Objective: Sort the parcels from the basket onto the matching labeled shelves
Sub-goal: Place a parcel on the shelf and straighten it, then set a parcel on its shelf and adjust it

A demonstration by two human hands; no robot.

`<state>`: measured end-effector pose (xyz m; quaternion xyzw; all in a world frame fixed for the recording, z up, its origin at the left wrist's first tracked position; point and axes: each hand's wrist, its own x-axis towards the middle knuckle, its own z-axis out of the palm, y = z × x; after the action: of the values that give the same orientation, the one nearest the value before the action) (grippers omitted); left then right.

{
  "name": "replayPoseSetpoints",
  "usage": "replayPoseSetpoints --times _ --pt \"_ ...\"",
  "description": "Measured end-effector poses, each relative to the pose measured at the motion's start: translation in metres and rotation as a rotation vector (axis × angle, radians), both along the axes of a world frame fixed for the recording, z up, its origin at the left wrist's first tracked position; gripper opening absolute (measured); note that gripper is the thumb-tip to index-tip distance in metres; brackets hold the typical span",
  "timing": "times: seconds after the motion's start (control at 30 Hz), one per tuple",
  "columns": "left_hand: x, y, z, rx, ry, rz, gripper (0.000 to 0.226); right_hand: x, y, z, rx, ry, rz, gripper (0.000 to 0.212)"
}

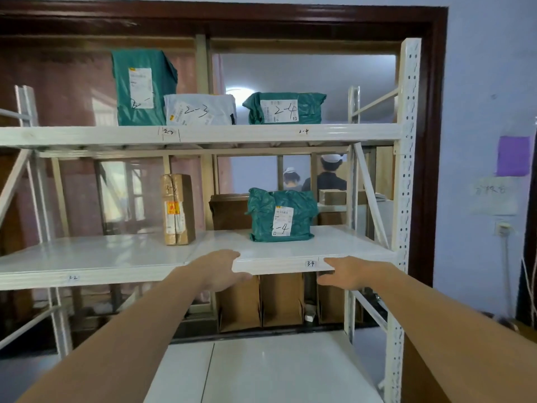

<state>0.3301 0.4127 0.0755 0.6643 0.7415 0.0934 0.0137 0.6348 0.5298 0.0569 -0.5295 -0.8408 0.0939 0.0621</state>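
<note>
The top shelf (261, 134) carries three parcels: tall green bag (141, 87), white bag (200, 109) marked 2-3, green bag (286, 108) marked 2-4. The middle shelf (116, 257) carries two: upright brown box (177, 209), green bag marked 3-4 (282, 215). Left hand (222, 270) and right hand (347, 273), grip relaxed and holding nothing, reach at its front edge, either side of the 3-4 label (310, 263)

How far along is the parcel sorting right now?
Done: five parcels are shelved, including the green 3-4 parcel above the 3-4 label and the 2-4 parcel above. In hand: nothing; left hand and right hand are empty at the shelf edge. Left: unclear, the basket isn't visible.
</note>
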Motion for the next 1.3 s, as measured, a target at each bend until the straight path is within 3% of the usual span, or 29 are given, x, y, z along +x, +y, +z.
replayPoseSetpoints --times 0.3,0.43,0.5,0.67,0.9,1.13,1.3 --pt "-0.011 -0.015 -0.025 -0.118 -0.031 0.093 0.08 -0.021 0.002 -0.01 -0.027 0.064 0.084 0.087" --pt "-0.027 -0.047 -0.032 -0.089 -0.02 0.125 0.051 -0.07 -0.012 -0.012 -0.026 0.029 0.219 0.081" --pt "-0.039 -0.065 -0.039 -0.113 -0.001 0.149 0.052 -0.097 -0.021 -0.017 -0.023 0.017 0.306 0.076" --pt "-0.086 -0.139 -0.055 -0.193 -0.025 0.332 0.065 -0.181 -0.053 -0.035 -0.081 -0.042 0.56 0.064" --pt "-0.154 -0.277 -0.069 -0.245 -0.091 0.749 0.066 -0.32 -0.128 -0.058 -0.058 -0.054 0.856 0.07" --pt "-0.207 -0.416 -0.094 -0.317 -0.124 0.96 0.066 -0.429 -0.23 -0.085 -0.074 -0.102 1.044 0.077" --pt "-0.238 -0.479 -0.108 -0.257 -0.157 1.07 0.068 -0.487 -0.278 -0.107 -0.08 -0.123 1.086 0.079"
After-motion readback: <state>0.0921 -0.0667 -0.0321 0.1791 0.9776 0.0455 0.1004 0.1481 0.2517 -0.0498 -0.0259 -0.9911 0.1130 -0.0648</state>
